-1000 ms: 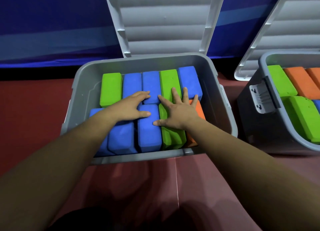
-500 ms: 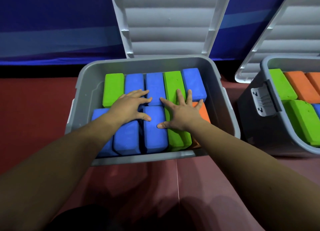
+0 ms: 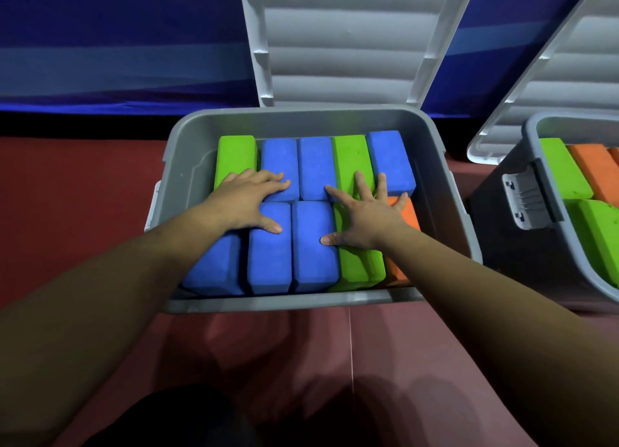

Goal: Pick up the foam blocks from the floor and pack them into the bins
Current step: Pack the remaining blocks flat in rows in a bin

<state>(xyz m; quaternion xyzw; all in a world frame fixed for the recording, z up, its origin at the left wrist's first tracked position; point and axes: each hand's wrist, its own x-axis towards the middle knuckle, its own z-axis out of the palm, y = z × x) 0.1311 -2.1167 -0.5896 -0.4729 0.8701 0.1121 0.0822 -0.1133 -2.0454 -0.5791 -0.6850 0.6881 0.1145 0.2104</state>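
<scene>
Foam blocks (image 3: 313, 262) crowd the grey bin (image 3: 294, 304), gap beside left wall (image 3: 187, 168).

Bare forearms (image 3: 134, 279), left hand (image 3: 244, 202) and right hand (image 3: 365, 215), dark clothing (image 3: 174, 416) below.

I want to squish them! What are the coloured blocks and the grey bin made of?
The blocks look like soft foam: matte, slightly grainy faces, rounded edges, tiny pits. The grey bin looks like hard moulded plastic: smooth, faintly shiny walls and a ribbed lid. Only a guess from looks.
</scene>
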